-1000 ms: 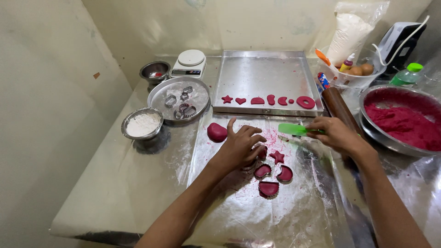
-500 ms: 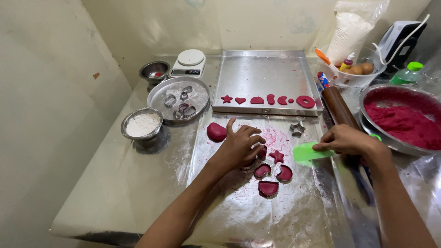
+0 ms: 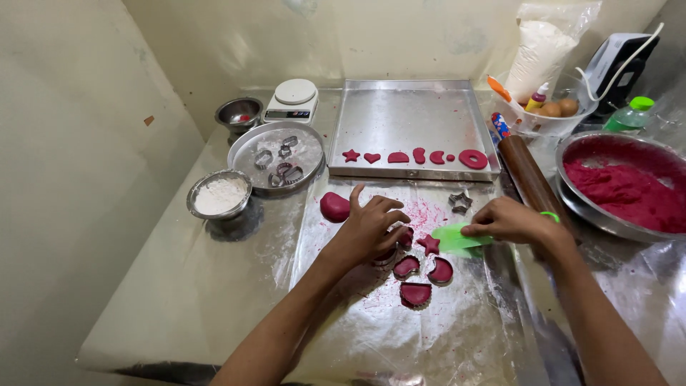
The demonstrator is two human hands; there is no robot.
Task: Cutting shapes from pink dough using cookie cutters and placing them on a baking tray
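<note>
My right hand (image 3: 511, 221) grips a green plastic scraper (image 3: 454, 239), its blade lying flat on the plastic sheet beside a red dough star (image 3: 429, 245). My left hand (image 3: 368, 227) rests fingers-down on red dough cut-outs near the star; what is under its palm is hidden. Other red dough pieces (image 3: 421, 275) lie just in front of both hands. A lump of red dough (image 3: 334, 206) sits left of my left hand. A metal star cutter (image 3: 461, 201) stands behind the scraper.
A steel baking tray (image 3: 407, 118) holds a row of red shapes. Left are a plate of metal cutters (image 3: 279, 154), a flour bowl (image 3: 220, 194), a small bowl and a scale (image 3: 291, 100). Right are a rolling pin (image 3: 529, 179) and a bowl of red dough (image 3: 629, 189).
My right hand has brought the green scraper down and left, from near the tray's edge to the sheet beside the dough star. My left hand has stayed on the cut-outs.
</note>
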